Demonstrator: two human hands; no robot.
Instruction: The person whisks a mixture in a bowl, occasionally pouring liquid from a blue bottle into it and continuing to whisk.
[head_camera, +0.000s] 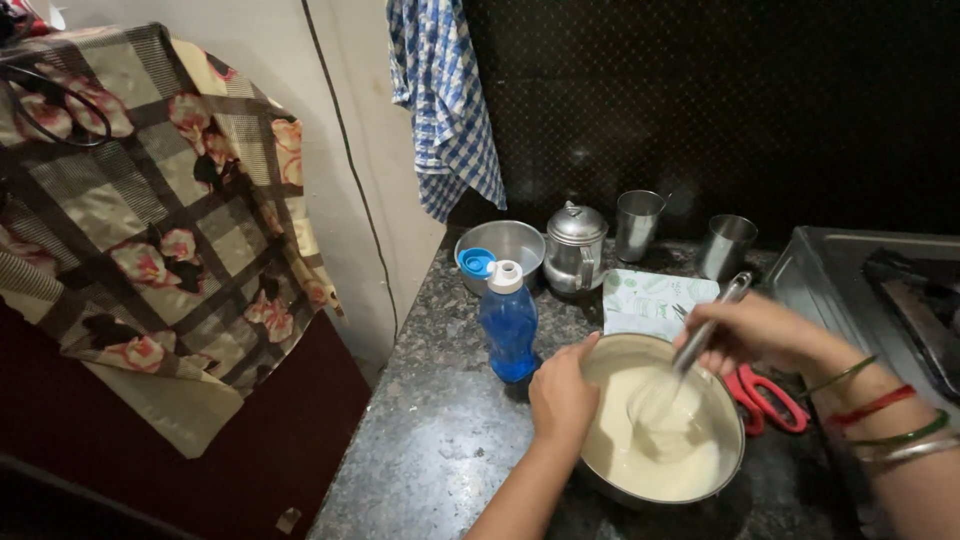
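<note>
A round steel mixing bowl (735, 440) full of pale cream-coloured batter (655, 445) is parked on the dark speckled granite counter (430, 440), and pretty much everything else can be placed off it. The bowl's near-left rim is gripped by the left hand (563, 395), fingers curled over the edge and thumb on the outside, so it's closed on the rim rather than spread. A metal wire whisk (690, 350) is held by the right hand (752, 335), fist wrapped around the handle just above the bowl's far-right rim, with the wire end dipped into the batter and a bit blurred. Coloured bangles are worn on that right wrist. Just left of the bowl, almost touching the left hand, a blue plastic water bottle with a white flip cap (508, 325) is stood upright. Behind the bowl, a white and green printed pouch (655, 300) is lain flat, and a pair of red-handled scissors (765, 400) is tucked right against the bowl's right side, partly hidden by the right hand. Further back from the bowl an empty steel bowl (503, 245), a small lidded steel pot (575, 248) and two steel tumblers (637, 222) are lined up by the dark wall. A blue and white checked cloth (440, 100) is hung well above and behind, and the corner of a gas stove (880, 290) is seen off to the bowl's right.
</note>
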